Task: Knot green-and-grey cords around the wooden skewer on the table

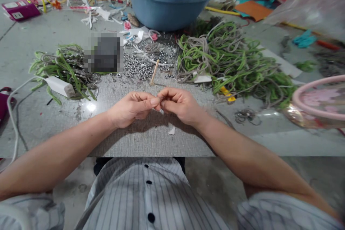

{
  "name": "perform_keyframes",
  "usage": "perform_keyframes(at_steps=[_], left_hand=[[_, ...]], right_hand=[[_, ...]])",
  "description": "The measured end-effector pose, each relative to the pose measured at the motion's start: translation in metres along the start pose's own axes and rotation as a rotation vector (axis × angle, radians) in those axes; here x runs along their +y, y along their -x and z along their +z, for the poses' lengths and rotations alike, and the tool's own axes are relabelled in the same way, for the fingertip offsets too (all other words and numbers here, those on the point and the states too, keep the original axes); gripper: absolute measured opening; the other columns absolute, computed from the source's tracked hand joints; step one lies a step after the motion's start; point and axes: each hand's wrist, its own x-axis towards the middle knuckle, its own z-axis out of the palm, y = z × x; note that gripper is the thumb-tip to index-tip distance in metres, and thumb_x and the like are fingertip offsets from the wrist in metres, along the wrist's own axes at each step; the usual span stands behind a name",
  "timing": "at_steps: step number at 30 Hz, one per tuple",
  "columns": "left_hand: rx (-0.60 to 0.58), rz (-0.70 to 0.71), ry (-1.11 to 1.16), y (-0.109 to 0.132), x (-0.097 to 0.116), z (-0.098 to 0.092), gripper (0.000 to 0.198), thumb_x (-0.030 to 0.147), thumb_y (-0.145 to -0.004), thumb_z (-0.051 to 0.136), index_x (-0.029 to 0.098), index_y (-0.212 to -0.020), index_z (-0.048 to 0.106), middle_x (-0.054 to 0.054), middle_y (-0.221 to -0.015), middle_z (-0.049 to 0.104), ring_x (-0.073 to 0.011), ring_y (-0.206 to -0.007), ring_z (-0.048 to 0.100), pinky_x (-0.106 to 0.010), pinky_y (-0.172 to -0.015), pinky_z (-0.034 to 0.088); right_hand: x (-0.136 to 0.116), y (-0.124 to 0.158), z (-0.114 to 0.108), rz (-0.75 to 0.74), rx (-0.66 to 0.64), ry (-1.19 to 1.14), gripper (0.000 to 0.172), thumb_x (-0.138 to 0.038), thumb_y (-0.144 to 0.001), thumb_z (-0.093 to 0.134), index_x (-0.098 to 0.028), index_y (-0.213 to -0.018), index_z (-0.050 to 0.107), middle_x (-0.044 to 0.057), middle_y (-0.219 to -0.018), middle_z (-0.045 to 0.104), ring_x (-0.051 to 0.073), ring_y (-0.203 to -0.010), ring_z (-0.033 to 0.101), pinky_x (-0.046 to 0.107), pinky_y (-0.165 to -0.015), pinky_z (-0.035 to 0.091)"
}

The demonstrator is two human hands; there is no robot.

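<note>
My left hand [137, 107] and my right hand [179, 105] meet fingertip to fingertip above the front of the table. Both are closed in a pinch; whatever lies between the fingertips is too small to name. Just beyond them a thin wooden stick [154, 72] leans up from the tabletop. Many small silver metal rings or beads [138, 67] are scattered behind it. To the right lies a big tangle of green and grey cords [223, 55], and a smaller bundle of green cords [71, 57] is at the left. A white paper scrap [171, 130] rests below my hands.
A large blue basin [172, 9] stands at the back. At left are a white adapter with cable [59, 86] and a purple box [21, 10]. A pink-rimmed container [299, 102] is at the right edge, and a blurred-out dark block [106, 54] sits by the left bundle.
</note>
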Motion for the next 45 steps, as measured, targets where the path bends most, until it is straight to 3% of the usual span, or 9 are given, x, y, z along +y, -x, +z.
perform_keyframes(at_steps=[4,7,12,18,28,36,45], left_hand=[[0.104,0.091,-0.247,-0.001,0.006,-0.005,0.033,0.049,-0.074,0.07,0.017,-0.07,0.063,0.008,-0.045,0.03,-0.0053,-0.041,0.021,-0.024,-0.043,0.016],[0.217,0.191,-0.579,-0.002,0.008,-0.006,0.027,0.04,-0.079,0.063,0.015,-0.07,0.064,0.005,-0.051,0.04,-0.0069,-0.047,0.03,-0.024,-0.048,0.022],[0.402,0.18,-1.067,-0.004,0.005,-0.005,0.026,0.033,-0.081,0.059,0.016,-0.096,0.071,0.005,-0.05,0.047,-0.0097,-0.047,0.039,-0.024,-0.051,0.027],[0.417,0.119,-1.445,-0.008,-0.002,-0.007,0.024,0.03,-0.084,0.053,0.022,-0.094,0.073,-0.003,-0.069,0.068,-0.0167,-0.062,0.058,-0.025,-0.058,0.035],[0.359,0.098,-1.719,-0.008,-0.002,-0.003,0.028,0.03,-0.088,0.043,0.017,-0.089,0.068,-0.007,-0.07,0.067,-0.0202,-0.063,0.061,-0.027,-0.053,0.031],[0.38,0.111,-1.755,-0.009,-0.005,0.0,0.027,0.03,-0.086,0.044,0.017,-0.089,0.068,-0.007,-0.07,0.067,-0.0176,-0.059,0.057,-0.026,-0.052,0.028],[0.367,0.041,-1.793,-0.01,-0.003,0.002,0.027,0.029,-0.085,0.044,0.019,-0.093,0.068,-0.006,-0.073,0.069,-0.0236,-0.069,0.066,-0.029,-0.052,0.028]], right_hand=[[0.002,-0.001,-0.009,0.019,-0.071,-0.054,0.022,-0.042,-0.077,0.065,-0.02,-0.076,0.059,-0.006,-0.056,0.049,0.007,-0.046,0.036,0.023,-0.047,0.029],[0.002,-0.003,-0.011,-0.044,0.026,0.179,0.026,-0.045,-0.082,0.061,-0.02,-0.074,0.059,-0.007,-0.053,0.044,0.008,-0.049,0.036,0.024,-0.05,0.029],[0.011,-0.006,-0.011,-0.165,0.107,0.619,0.025,-0.039,-0.089,0.053,-0.02,-0.075,0.061,-0.003,-0.061,0.055,0.011,-0.057,0.048,0.026,-0.057,0.034],[0.026,-0.008,-0.012,-0.256,0.086,0.902,0.03,-0.04,-0.095,0.046,-0.02,-0.089,0.068,0.005,-0.082,0.07,0.017,-0.072,0.059,0.028,-0.064,0.037],[0.029,-0.003,-0.013,-0.435,0.069,1.289,0.04,-0.035,-0.099,0.034,-0.018,-0.097,0.07,0.008,-0.081,0.069,0.017,-0.067,0.057,0.03,-0.057,0.03],[0.027,-0.004,-0.011,-0.444,0.064,1.341,0.036,-0.028,-0.096,0.034,-0.019,-0.089,0.069,0.006,-0.076,0.065,0.015,-0.062,0.05,0.031,-0.055,0.024],[0.032,-0.004,-0.013,-0.448,0.065,1.383,0.036,-0.029,-0.096,0.034,-0.017,-0.088,0.067,0.006,-0.079,0.067,0.015,-0.063,0.052,0.028,-0.053,0.024]])
